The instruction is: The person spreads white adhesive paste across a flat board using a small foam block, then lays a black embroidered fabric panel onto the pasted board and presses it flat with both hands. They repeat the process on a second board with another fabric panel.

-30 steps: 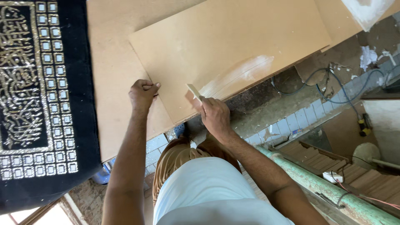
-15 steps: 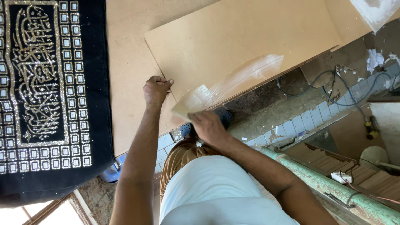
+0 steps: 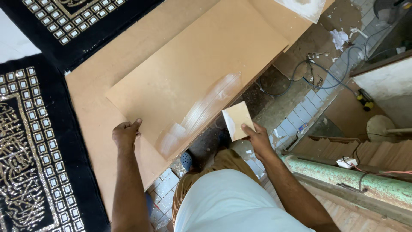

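Observation:
My left hand (image 3: 125, 133) grips the near left edge of a large tan fibreboard panel (image 3: 201, 77), which lies tilted on a bigger tan board (image 3: 94, 111). A streak of white glue (image 3: 206, 107) runs along the panel's near edge. My right hand (image 3: 256, 136) is off the panel, over the floor, and holds a small square piece of board (image 3: 237, 119) with white smears on it. The small piece sits just right of the glue streak, apart from the panel's edge.
A black rug with gold patterns (image 3: 30, 163) lies at the left and top. Blue and black cables (image 3: 309, 73) trail over the dusty tiled floor (image 3: 296, 120) at right. A green pipe (image 3: 343, 176), stacked wood strips (image 3: 365, 150) and a yellow-black tool (image 3: 365, 101) lie at right.
My right hand has lifted the small board piece off the panel's glued edge and pulled it right. The view has shifted, and my left hand stays on the panel's edge.

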